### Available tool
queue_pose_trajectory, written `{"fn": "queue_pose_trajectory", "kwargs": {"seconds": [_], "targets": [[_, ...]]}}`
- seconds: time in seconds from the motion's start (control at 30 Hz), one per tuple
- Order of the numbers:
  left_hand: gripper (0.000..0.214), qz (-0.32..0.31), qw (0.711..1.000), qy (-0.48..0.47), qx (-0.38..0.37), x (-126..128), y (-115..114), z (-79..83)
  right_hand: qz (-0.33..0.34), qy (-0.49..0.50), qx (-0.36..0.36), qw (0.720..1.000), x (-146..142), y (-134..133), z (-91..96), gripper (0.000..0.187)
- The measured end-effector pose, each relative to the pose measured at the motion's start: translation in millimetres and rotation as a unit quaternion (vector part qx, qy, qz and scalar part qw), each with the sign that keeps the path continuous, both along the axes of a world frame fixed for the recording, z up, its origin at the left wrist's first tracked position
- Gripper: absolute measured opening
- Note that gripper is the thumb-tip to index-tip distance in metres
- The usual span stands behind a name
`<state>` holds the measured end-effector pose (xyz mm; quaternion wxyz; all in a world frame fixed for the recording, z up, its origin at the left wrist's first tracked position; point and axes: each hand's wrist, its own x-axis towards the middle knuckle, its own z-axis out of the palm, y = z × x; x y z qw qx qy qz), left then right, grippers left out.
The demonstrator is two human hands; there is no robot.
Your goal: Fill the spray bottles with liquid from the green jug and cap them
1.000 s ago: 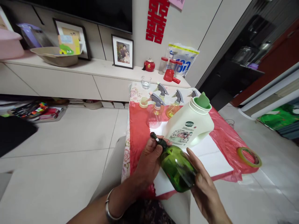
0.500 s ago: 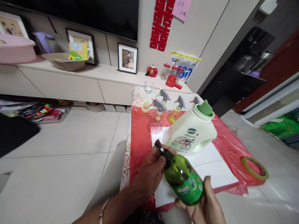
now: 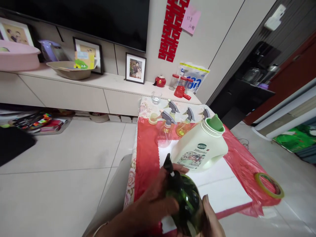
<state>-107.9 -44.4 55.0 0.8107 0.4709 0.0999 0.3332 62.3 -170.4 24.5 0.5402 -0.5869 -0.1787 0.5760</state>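
Left hand (image 3: 155, 204) and right hand (image 3: 212, 219) grasping a green pump bottle (image 3: 189, 199); beyond it, a cream jug (image 3: 201, 146) partly hides one trigger sprayer (image 3: 205, 114); tape roll (image 3: 259, 179) at right on the surface (image 3: 147, 154).

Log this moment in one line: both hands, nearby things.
left hand: gripping green pump bottle near its neck | right hand: holding bottle's side | beyond bottle: cream jug on white sheet, green piece in its mouth

The head camera looks forward and down across a red-covered rectangular table (image 3: 147, 151). Close below it is a glossy dark-green pump bottle (image 3: 189, 199).
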Motion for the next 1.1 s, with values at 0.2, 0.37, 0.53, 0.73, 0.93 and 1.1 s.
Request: {"fn": "queue_pose_trajectory", "kwargs": {"seconds": [0.2,0.37,0.53,0.73,0.93,1.1], "targets": [[0.071,0.041,0.998,0.033,0.031,-10.0,3.0,6.6,-0.187,-0.457,0.11,0.863,64.7,19.1,32.1,0.07],[0.071,0.2,0.977,0.072,0.007,-17.0,22.6,19.9,-0.183,-0.482,0.183,0.837,114.0,84.1,47.4,0.074],[0.073,0.266,0.952,0.143,0.049,-23.6,36.9,40.9,-0.255,-0.436,0.219,0.835,137.2,131.5,24.9,0.049],[0.052,0.251,0.949,0.159,0.104,4.2,47.3,57.6,-0.358,-0.395,0.261,0.805,148.3,111.0,19.2,0.037],[0.04,0.255,0.887,0.258,0.284,75.3,73.8,51.4,-0.408,-0.353,0.281,0.793,165.8,79.5,28.9,0.03],[0.053,0.246,0.852,0.298,0.353,145.6,106.8,25.5,-0.409,-0.37,0.266,0.79,175.0,69.9,20.4,0.029]]}}
